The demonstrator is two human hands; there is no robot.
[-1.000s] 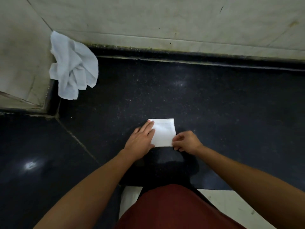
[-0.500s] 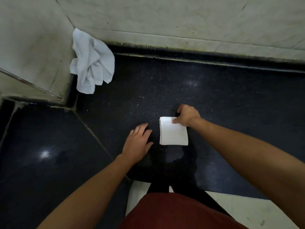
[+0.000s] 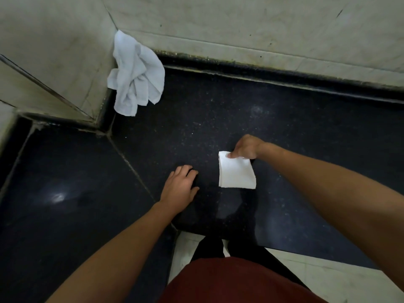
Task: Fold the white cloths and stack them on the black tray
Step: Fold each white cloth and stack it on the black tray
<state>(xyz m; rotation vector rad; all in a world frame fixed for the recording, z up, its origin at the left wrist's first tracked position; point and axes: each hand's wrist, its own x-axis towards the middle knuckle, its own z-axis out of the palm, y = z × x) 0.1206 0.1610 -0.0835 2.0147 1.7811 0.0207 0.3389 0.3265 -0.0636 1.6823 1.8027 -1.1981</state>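
Pinches the folded white cloth (image 3: 237,173) by its far edge with the right hand (image 3: 244,147), fingers curled, toward the front edge of the black counter (image 3: 284,110). Rests the left hand (image 3: 178,185) flat just beside it, fingers relaxed, holding nothing. In the counter's far-left corner, against the wall (image 3: 240,22), a crumpled white cloth (image 3: 137,77).

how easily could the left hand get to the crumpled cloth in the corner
Probably easily: the left hand is open and holds nothing, and only bare counter lies between it and the crumpled cloth.
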